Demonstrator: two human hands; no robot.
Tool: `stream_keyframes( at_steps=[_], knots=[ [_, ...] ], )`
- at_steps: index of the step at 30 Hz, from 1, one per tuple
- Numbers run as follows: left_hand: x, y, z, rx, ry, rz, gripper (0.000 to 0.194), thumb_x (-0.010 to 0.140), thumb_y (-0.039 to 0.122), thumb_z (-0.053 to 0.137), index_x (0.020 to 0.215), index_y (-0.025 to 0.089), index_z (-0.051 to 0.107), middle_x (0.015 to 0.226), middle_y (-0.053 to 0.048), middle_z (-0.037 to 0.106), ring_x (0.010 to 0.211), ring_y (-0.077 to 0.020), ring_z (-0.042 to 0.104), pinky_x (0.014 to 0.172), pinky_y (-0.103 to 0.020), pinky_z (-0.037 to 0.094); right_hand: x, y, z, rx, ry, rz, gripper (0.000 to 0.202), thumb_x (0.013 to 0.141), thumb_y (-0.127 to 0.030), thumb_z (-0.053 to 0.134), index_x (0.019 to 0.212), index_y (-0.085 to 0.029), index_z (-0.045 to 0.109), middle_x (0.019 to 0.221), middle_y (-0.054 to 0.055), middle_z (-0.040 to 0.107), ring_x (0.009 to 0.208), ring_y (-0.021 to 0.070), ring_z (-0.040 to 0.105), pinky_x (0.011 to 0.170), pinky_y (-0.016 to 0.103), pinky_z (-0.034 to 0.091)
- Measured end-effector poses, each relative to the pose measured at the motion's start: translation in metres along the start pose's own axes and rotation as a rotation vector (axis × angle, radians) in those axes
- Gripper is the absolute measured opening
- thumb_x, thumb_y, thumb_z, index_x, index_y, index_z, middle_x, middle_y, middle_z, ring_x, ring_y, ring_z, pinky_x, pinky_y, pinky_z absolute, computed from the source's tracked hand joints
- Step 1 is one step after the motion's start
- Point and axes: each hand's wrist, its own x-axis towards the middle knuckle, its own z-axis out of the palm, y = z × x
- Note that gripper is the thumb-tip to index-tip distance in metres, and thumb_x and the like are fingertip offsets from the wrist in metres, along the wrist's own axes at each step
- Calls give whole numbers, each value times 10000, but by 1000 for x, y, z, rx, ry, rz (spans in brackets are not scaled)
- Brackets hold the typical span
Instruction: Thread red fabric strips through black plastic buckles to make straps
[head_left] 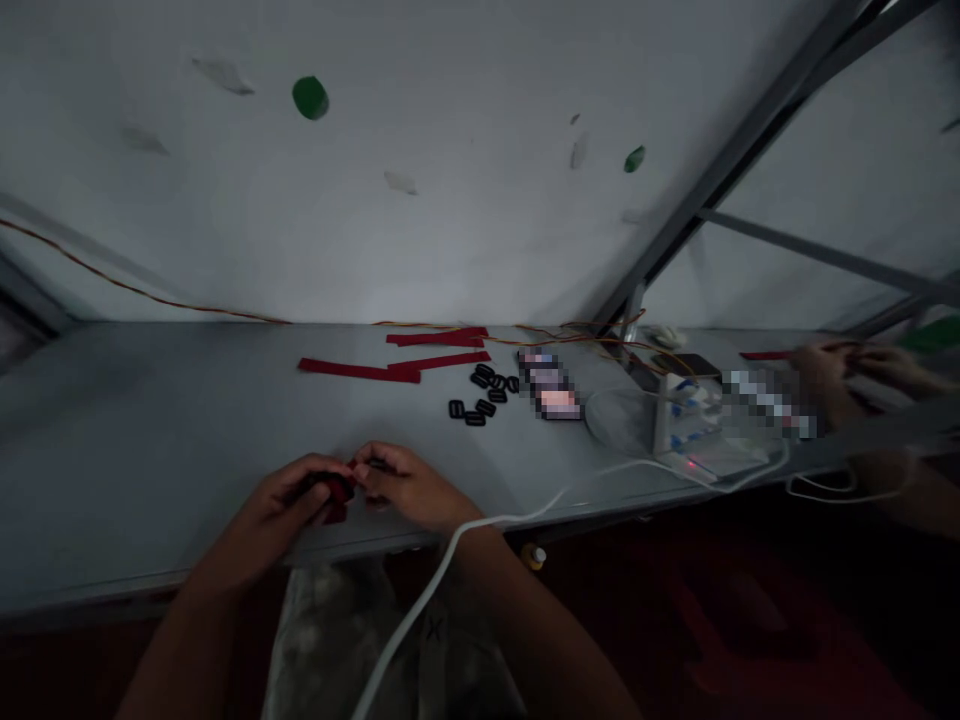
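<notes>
Near the front edge of the grey table (187, 450), my left hand (292, 500) is closed around a red strip (335, 513) with a dark piece at it. My right hand (397, 485) meets it from the right, fingers pinched at the red material; a small dark thing shows between those fingers, too unclear to name. Several black buckles (475, 418) lie beyond my right hand. Farther back are flat red strips, one at the left (360, 371) and others by the wall (439, 360).
A phone (551, 385) lies right of the buckles. Beside it stands a white device (682, 420) with blue-tipped parts. A white cable (442, 570) crosses over my right forearm. At the far right, another person's hands (862, 375) work near a metal frame (720, 170).
</notes>
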Motion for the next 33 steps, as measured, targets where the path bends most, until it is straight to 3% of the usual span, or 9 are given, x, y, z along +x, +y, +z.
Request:
stream_keyframes(
  at_steps=[2,4,7,10,14,18,20,26,33],
  knots=[
    [0,7,1,11,-24,4,268,916,440,605,1046,215,670,964,-73,714,828,-181,675,721,-286,580,1,-1,-2,73,-72,75,396,833,-592,677,873,-205,606,681,-33,477,569,82,424,540,204,417],
    [1,12,5,31,7,23,274,911,439,616,1059,212,659,968,-65,717,826,-179,680,720,-287,580,5,1,-3,103,-62,93,391,838,-575,681,874,-196,594,701,-30,487,572,79,443,546,205,410],
    [2,15,16,130,208,98,290,898,434,636,1092,219,652,1098,-64,718,966,-198,694,847,-323,579,11,6,3,205,63,64,389,836,-565,682,884,-188,598,775,-6,558,650,101,538,624,234,480],
    [2,10,31,379,436,163,302,911,409,608,1155,235,646,1182,-63,712,1047,-221,691,917,-357,557,14,6,15,290,170,61,417,779,-539,742,946,-177,618,886,29,640,791,143,625,762,297,543],
    [-1,2,50,731,619,222,406,908,299,567,1301,196,575,1155,-114,723,1067,-276,686,964,-433,528,11,3,26,156,247,82,457,702,-419,826,1045,-174,650,932,52,706,869,172,671,849,325,539],
    [-3,-2,52,761,496,277,559,906,218,540,1450,187,420,1245,-126,694,1137,-267,672,987,-424,529,8,4,26,159,397,45,458,717,-370,803,1093,-181,620,928,56,722,872,178,688,839,324,539],
    [-4,-3,46,745,431,315,551,931,194,488,1473,207,391,1268,-101,690,1135,-238,679,946,-384,557,8,3,23,151,405,16,427,734,-360,784,1085,-174,626,975,67,726,917,178,687,877,327,530],
    [-4,-8,17,962,414,539,364,965,200,474,1309,205,595,1089,-85,759,905,-210,739,865,-324,568,7,-6,10,-209,229,-40,364,772,-332,762,1101,-189,699,1072,65,720,941,185,663,854,331,517],
    [-1,-9,-6,1125,200,609,444,860,55,412,1200,172,672,1149,-119,738,1052,-245,708,1024,-439,499,12,1,-4,-783,77,-284,353,808,-286,784,1151,-231,722,1108,73,725,1108,247,593,1030,418,413]
  ],
)
